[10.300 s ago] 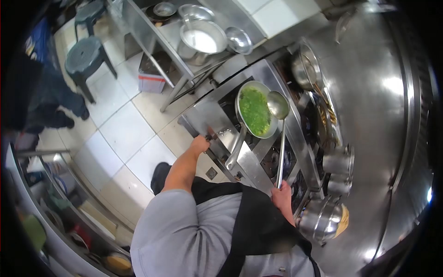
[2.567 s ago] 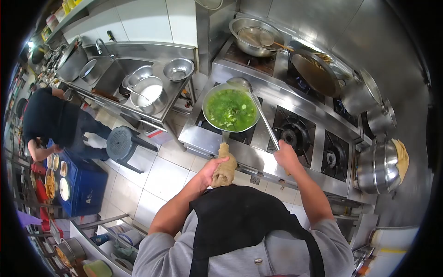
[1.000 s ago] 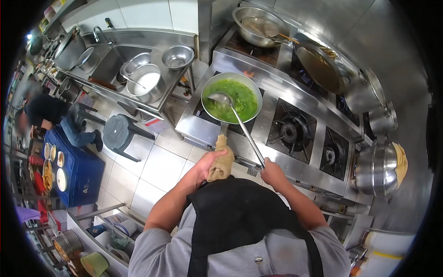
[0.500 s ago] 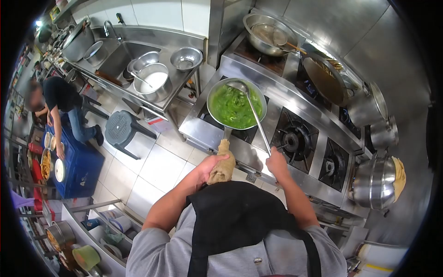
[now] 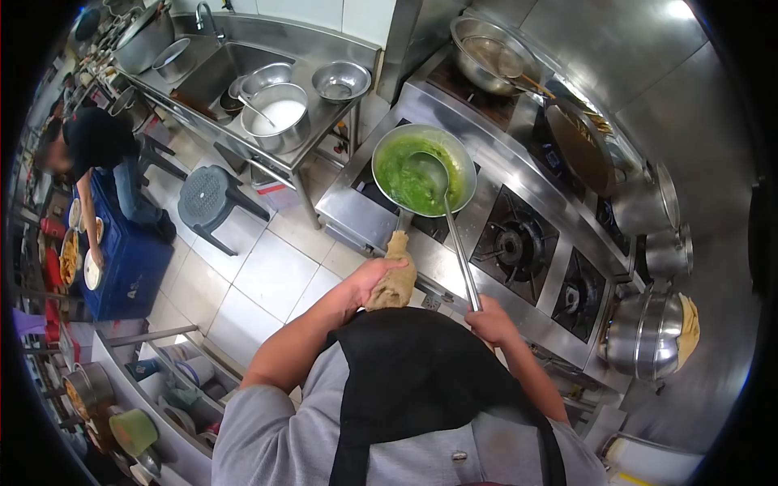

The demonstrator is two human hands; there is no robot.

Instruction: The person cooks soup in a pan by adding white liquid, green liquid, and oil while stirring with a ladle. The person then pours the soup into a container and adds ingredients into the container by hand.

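Observation:
A round pan (image 5: 379, 168) of bright green liquid with leafy bits sits over the left front burner. Its handle points toward me and is wrapped in a tan cloth (image 5: 395, 279). My left hand (image 5: 371, 282) is closed around that cloth. My right hand (image 5: 491, 321) grips the lower end of a long metal ladle (image 5: 460, 251), whose bowl lies in the green liquid, right of the pan's middle.
Bare burners (image 5: 515, 243) lie right of the pan. Behind stand a steel bowl (image 5: 486, 57), a dark wok (image 5: 577, 146) and pots. At left are a pot of white liquid (image 5: 275, 121), a stool (image 5: 212, 198), and a person (image 5: 101, 146) by a blue cooler (image 5: 130, 259).
Since a moment ago, the ladle's bowl has dipped from the pan's far edge into the liquid, and my right hand has come nearer my body. Earlier, the handle was bare.

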